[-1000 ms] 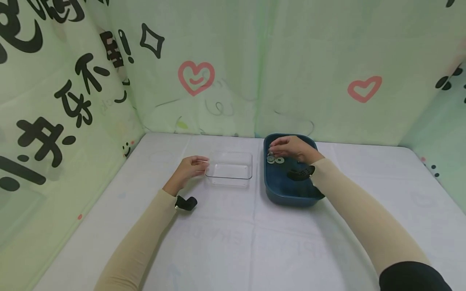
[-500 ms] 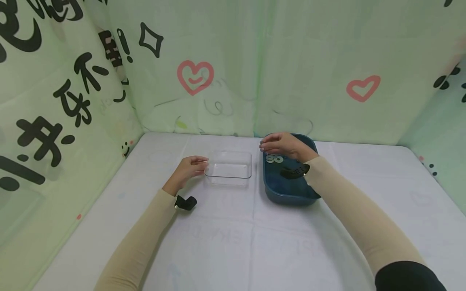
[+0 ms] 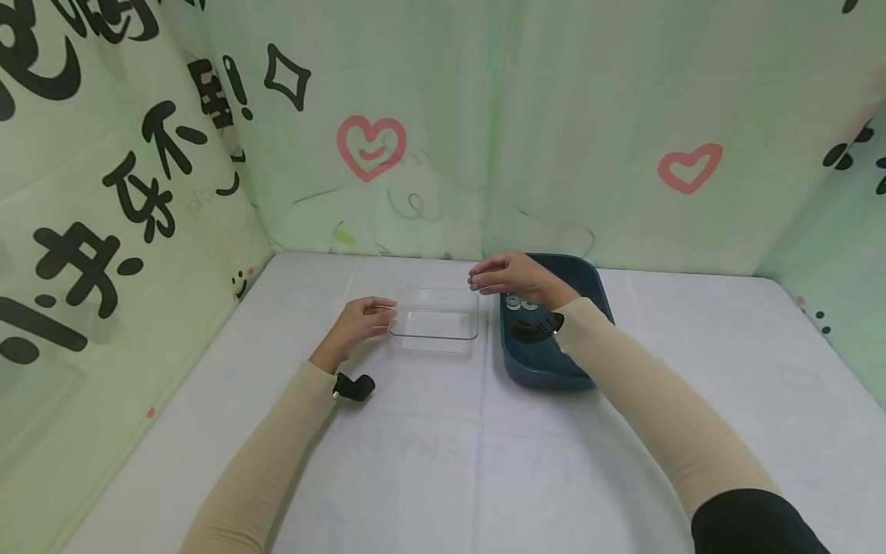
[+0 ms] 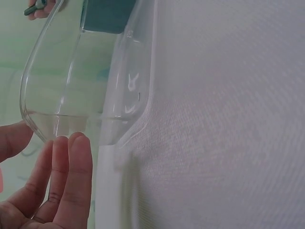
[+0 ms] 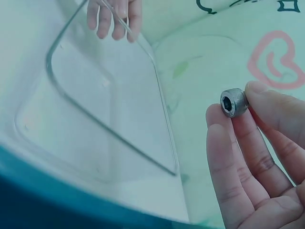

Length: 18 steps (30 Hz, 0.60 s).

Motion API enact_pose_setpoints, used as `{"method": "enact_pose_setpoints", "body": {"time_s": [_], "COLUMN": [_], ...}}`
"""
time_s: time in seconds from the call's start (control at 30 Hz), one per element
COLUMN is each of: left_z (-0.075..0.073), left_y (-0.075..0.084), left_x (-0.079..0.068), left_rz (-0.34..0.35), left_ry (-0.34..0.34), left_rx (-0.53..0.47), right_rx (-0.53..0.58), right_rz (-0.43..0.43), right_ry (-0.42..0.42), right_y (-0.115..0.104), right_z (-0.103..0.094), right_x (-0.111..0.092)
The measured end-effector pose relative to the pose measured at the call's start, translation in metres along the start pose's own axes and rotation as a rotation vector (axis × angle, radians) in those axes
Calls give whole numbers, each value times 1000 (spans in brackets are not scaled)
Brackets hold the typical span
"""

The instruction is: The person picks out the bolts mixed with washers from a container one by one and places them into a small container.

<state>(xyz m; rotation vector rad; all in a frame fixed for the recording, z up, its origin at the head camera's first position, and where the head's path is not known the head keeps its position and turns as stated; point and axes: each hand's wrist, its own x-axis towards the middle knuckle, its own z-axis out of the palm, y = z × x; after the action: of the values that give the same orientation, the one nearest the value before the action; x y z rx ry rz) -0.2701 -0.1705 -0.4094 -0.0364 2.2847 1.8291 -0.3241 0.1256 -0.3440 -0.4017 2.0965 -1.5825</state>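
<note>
A clear plastic box [image 3: 436, 337] stands on the white table left of centre. My left hand [image 3: 356, 327] holds its left end, the thumb by the rim and the fingers against the outer wall. Between thumb and fingertips, my right hand [image 3: 517, 277] pinches a metal socket-head screw [image 5: 233, 102], its hex socket plain in the right wrist view. That hand is raised between the box's far right corner and the blue tub [image 3: 550, 379]. In the left wrist view the screw [image 4: 35, 7] shows as a small dark shape. Round grey washers [image 3: 513, 302] lie in the tub, partly hidden by the right hand.
The blue tub stands just right of the clear box, with a narrow strip of white table [image 3: 489, 362] between them. A pale green curtain [image 3: 574, 138] with drawings hangs behind the table's far edge and along its sides.
My right hand has risen out of the blue tub and moved left toward the clear box, carrying the screw. The left hand and the box have stayed in place.
</note>
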Motion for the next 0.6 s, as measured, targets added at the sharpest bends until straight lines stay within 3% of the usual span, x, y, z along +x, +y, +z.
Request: {"method": "enact_pose_setpoints", "body": {"time_s": [0.6], "left_z": [2], "left_y": [0], "left_x": [0], "left_rz": [12], "left_ry": [-15], "left_rx": [-37], "right_rx": [-31], "right_rz": [15], "right_ry": [-12], "right_y": [0], "right_z": [27], "right_x": [16]}}
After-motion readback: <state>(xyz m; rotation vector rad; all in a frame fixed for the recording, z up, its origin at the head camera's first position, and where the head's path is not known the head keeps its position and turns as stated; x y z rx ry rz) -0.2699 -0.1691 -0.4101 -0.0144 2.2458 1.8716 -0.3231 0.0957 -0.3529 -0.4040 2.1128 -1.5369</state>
